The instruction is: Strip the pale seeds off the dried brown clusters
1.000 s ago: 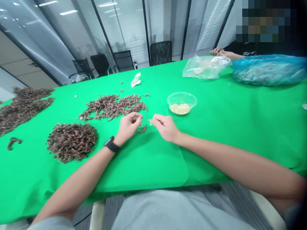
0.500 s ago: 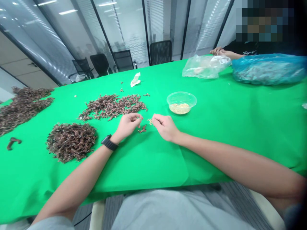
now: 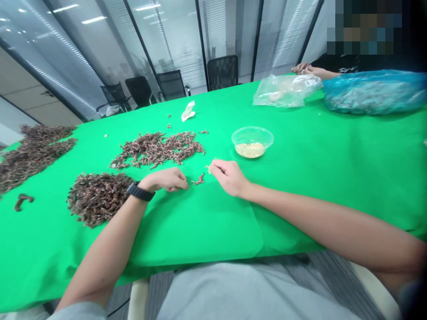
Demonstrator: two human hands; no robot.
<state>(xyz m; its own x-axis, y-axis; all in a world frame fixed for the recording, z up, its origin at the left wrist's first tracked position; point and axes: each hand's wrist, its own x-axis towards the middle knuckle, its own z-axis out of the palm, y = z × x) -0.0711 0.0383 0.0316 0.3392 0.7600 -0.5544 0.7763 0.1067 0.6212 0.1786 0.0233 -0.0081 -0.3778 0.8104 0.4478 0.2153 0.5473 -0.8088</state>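
Note:
My left hand (image 3: 171, 179) is over the green cloth with its fingers curled down; whatever it may hold is hidden. Just right of its fingertips lie a few small dark-brown knobbly pieces (image 3: 199, 179). My right hand (image 3: 230, 177) is closed in a pinch beside some tiny pale bits (image 3: 209, 169), and its fingertips are too small to show what is in them. Behind it stands a clear plastic bowl (image 3: 236, 141) with pale grain-like bits (image 3: 251, 150) in the bottom. A loose spread of brown pieces (image 3: 160, 149) lies beyond my left hand.
A rounded heap of brown pieces (image 3: 96, 200) sits by my left forearm, and larger piles (image 3: 36, 153) lie far left. One curved dark piece (image 3: 23, 201) is apart. Crumpled paper (image 3: 188, 111), a clear bag (image 3: 283, 91) and a blue bag (image 3: 373, 93) lie farther back, near another person's hands (image 3: 302, 68).
My left hand has drawn back left and toward me, away from my right hand, and its fingers now point down. My right hand has stayed almost in place.

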